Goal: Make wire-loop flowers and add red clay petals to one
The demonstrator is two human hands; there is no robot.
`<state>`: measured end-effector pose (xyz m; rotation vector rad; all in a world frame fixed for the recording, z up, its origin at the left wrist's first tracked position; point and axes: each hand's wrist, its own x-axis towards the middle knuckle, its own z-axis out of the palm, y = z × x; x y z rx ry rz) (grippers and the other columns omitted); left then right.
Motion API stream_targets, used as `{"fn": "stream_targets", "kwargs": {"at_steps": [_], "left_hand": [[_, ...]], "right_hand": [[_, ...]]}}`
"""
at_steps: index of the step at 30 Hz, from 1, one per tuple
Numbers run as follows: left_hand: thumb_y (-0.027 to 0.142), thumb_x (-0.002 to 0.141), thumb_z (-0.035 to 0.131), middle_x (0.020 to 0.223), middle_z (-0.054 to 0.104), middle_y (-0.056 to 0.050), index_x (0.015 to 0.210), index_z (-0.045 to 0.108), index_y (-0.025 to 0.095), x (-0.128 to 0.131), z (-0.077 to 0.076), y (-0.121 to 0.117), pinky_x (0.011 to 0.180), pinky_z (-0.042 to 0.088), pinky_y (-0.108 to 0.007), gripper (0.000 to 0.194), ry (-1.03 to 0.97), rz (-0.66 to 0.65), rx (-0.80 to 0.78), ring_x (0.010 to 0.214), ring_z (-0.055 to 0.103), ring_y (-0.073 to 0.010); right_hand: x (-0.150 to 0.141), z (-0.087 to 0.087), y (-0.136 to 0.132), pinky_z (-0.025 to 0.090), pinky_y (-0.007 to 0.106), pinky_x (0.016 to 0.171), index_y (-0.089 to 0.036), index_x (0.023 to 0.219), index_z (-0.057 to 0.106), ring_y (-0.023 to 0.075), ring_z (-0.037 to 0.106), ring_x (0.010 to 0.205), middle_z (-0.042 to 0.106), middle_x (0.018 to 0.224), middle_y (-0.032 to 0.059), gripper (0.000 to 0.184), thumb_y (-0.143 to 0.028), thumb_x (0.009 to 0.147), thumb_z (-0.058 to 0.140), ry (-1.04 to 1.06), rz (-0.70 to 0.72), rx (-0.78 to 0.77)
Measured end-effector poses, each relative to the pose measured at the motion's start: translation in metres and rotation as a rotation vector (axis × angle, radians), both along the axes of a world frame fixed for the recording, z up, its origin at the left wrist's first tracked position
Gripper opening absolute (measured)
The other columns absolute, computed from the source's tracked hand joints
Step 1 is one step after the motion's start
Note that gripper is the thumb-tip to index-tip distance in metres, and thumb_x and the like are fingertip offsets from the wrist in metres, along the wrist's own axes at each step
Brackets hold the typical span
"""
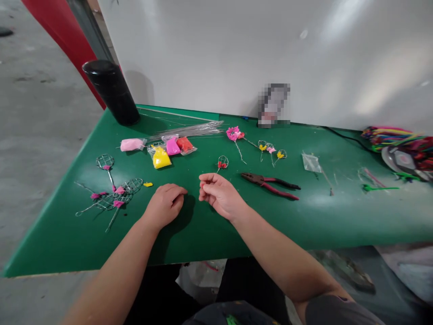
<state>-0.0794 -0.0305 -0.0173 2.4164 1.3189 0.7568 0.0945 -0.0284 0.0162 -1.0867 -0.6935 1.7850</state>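
Note:
My left hand [165, 205] hovers low over the green table, palm down. Its index finger points right, apart from the thumb, and nothing shows in it. Closed in a pinch, my right hand [219, 194] has a tiny red piece [202, 184] at its fingertips, partly hidden by them. Just beyond it lies a small wire racket shape [222, 162] with red clay-like bits at its neck. Pliers [270, 184] with red and black handles rest right of that hand. Left of my left hand are a small yellow piece [148, 184] and several wire rackets [122, 194] with pink bits.
Bags of yellow [161, 157], magenta [173, 145], red [184, 144] and pink [131, 144] soft material lie before loose wires [192, 129]. Decorated wire pieces [270, 149] lie farther right. A black cylinder [113, 92] stands back left; colourful bundled stems [392, 137] lie far right.

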Motion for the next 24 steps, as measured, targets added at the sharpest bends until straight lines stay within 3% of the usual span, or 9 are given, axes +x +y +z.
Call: {"fn": "stream_targets", "kwargs": {"at_steps": [3, 7, 18, 21, 24], "left_hand": [[0.016, 0.077, 0.042, 0.077, 0.066, -0.004, 0.081, 0.06, 0.019, 0.0, 0.001, 0.0, 0.07, 0.047, -0.032, 0.019, 0.002, 0.008, 0.015, 0.076, 0.06, -0.0167], [0.015, 0.077, 0.042, 0.077, 0.066, -0.004, 0.08, 0.061, 0.018, 0.001, 0.002, -0.001, 0.07, 0.047, -0.032, 0.019, 0.0, 0.012, 0.011, 0.074, 0.06, -0.0163], [0.014, 0.078, 0.043, 0.076, 0.066, -0.005, 0.08, 0.061, 0.017, 0.001, -0.001, -0.001, 0.069, 0.047, -0.032, 0.019, -0.02, 0.003, 0.027, 0.075, 0.06, -0.0166], [0.014, 0.078, 0.043, 0.076, 0.067, -0.005, 0.08, 0.061, 0.017, 0.001, 0.0, -0.001, 0.068, 0.047, -0.032, 0.018, -0.028, 0.0, 0.029, 0.075, 0.06, -0.0169], [0.014, 0.078, 0.043, 0.077, 0.067, -0.005, 0.08, 0.061, 0.018, 0.001, 0.001, -0.001, 0.068, 0.047, -0.032, 0.018, -0.036, 0.002, 0.024, 0.074, 0.061, -0.0165]], "right_hand": [[0.004, 0.001, 0.002, 0.046, 0.023, 0.053, -0.017, 0.083, 0.054, 0.0046, 0.05, 0.05, 0.051, 0.063, -0.0075, 0.024, -0.013, 0.06, 0.06, 0.02, -0.002, -0.005], [0.007, 0.0, 0.003, 0.041, 0.023, 0.046, -0.017, 0.075, 0.052, 0.0052, 0.046, 0.044, 0.048, 0.056, -0.0075, 0.014, -0.027, 0.068, 0.059, 0.023, 0.013, -0.011], [0.019, 0.001, 0.014, 0.017, 0.019, 0.032, -0.021, 0.056, 0.033, 0.0031, 0.023, 0.03, 0.029, 0.042, -0.0103, 0.043, -0.055, 0.077, 0.048, 0.016, 0.001, 0.007], [0.024, 0.001, 0.019, 0.018, 0.019, 0.033, -0.02, 0.057, 0.035, 0.0033, 0.024, 0.031, 0.03, 0.042, -0.01, 0.039, -0.051, 0.078, 0.048, -0.047, -0.01, 0.05], [0.027, 0.003, 0.029, 0.028, 0.019, 0.038, -0.019, 0.069, 0.047, 0.0041, 0.036, 0.037, 0.041, 0.049, -0.0084, 0.018, -0.034, 0.075, 0.056, -0.166, -0.022, 0.115]]}}
